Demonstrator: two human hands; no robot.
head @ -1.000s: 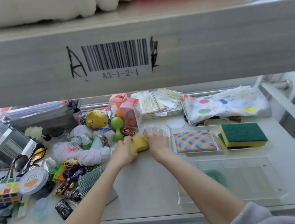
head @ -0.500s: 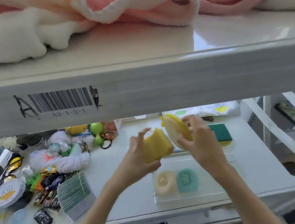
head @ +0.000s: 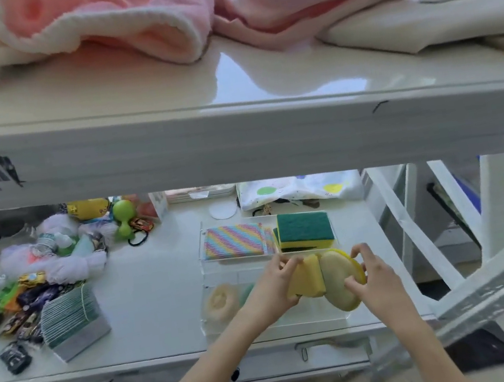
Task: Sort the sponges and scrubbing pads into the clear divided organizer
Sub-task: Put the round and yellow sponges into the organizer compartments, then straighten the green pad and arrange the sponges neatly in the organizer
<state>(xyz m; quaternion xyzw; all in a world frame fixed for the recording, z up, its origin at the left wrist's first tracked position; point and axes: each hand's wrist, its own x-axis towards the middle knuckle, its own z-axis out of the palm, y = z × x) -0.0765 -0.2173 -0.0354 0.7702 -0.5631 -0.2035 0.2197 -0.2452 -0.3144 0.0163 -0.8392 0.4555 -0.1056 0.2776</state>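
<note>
The clear divided organizer [head: 205,268] sits on the lower shelf. A rainbow-striped pad [head: 235,240] lies in its far left compartment, a green-and-yellow sponge [head: 304,230] in the far right one. In the near left compartment rest a cream round scrubber [head: 220,302] and a teal one [head: 245,293], partly hidden by my arm. My left hand [head: 276,287] grips a yellow block sponge [head: 306,279]. My right hand [head: 376,280] grips a yellow oval sponge [head: 338,280]. Both sponges are upright, side by side, over the near right compartment.
A heap of toys, white mesh poufs [head: 65,267], toy cars and a stack of green pads [head: 71,318] fills the shelf's left. A dotted cloth [head: 304,188] lies behind the organizer. The upper shelf edge [head: 236,146] with pink towels [head: 147,24] hangs overhead.
Both hands lifted the yellow sponges from the shelf's middle, carried them right and lowered them over the organizer's near right compartment. The camera view tilted upward and right.
</note>
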